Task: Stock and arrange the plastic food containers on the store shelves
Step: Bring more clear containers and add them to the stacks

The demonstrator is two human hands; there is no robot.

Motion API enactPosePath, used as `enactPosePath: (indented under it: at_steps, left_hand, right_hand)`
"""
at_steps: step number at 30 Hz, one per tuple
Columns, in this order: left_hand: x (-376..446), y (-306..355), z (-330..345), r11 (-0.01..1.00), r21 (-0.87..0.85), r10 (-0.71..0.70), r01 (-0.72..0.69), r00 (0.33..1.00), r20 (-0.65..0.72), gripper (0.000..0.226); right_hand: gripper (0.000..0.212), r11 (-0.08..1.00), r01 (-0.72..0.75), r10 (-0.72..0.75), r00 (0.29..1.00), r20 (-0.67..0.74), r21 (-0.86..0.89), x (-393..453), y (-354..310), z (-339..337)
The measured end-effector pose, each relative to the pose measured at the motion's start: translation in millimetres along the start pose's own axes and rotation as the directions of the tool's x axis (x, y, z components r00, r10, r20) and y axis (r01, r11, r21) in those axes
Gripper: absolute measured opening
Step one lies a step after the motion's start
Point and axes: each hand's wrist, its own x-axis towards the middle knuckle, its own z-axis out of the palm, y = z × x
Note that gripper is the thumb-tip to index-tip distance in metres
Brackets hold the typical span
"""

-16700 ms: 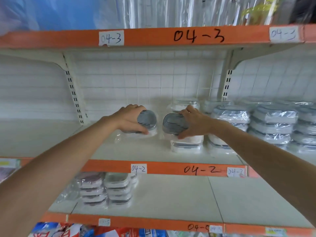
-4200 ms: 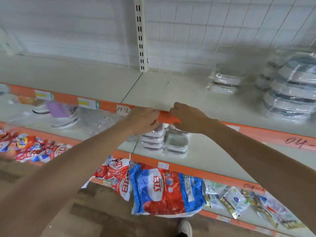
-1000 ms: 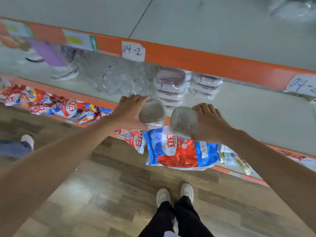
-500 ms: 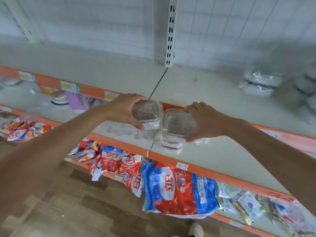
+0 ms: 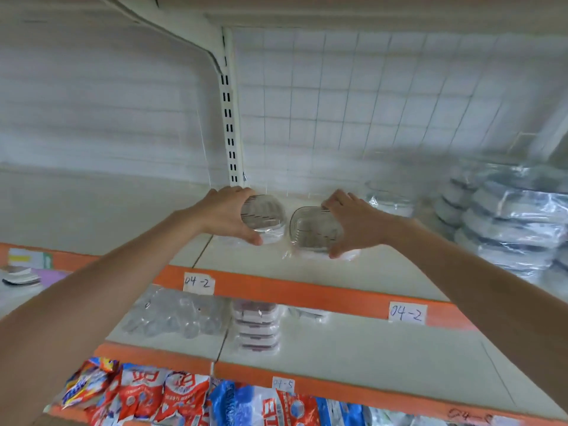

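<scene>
Two wrapped containers going onto the 04-2 shelf at once: left hand has its fingers curled round one container, right hand clutching the other container. Held side by side, probably to land them as a neat pair. One small stack sits on the shelf below.

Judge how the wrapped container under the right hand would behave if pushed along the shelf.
The wrapped container probably weighs little: the right hand holds it alone, and it looks like clear, empty plastic. Its loose film wrapper spreads onto the shelf, so it may slide easily or the wrap may bunch. Low and flat-based, it seems unlikely to tip or roll.
</scene>
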Motion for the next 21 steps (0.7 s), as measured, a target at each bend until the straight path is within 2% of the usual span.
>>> enactPosePath:
  at_steps: [6, 11, 14, 18, 21]
  left_hand:
    - [66, 39, 5, 0.999, -0.036, 0.013, -0.016, 0.998, -0.066, 0.096]
    - [109, 67, 6, 0.997, -0.062, 0.04, -0.048, 0.991, -0.124, 0.1]
    - [128, 80, 6, 0.99, -0.125, 0.043, -0.064, 0.986, -0.161, 0.102]
    - [146, 92, 10, 0.987, -0.146, 0.034, -0.063, 0.981, -0.193, 0.1]
    - [153, 98, 13, 0.985, -0.159, 0.035, -0.065, 0.982, -0.183, 0.098]
  right_hand:
    - [0.096, 0.997, -0.073, 0.073, 0.994, -0.086, 0.011, 10, 84, -26]
    - [0.1, 0.981, -0.192, 0.19, 0.979, -0.068, -0.034, 27, 153, -47]
    - [0.098, 0.965, -0.257, 0.258, 0.966, 0.01, -0.062, 37, 179, -48]
    - [0.082, 0.961, -0.277, 0.276, 0.948, 0.156, -0.015, 45, 194, -39]
    - [0.088, 0.958, -0.285, 0.285, 0.936, 0.207, -0.033, 47, 194, -43]
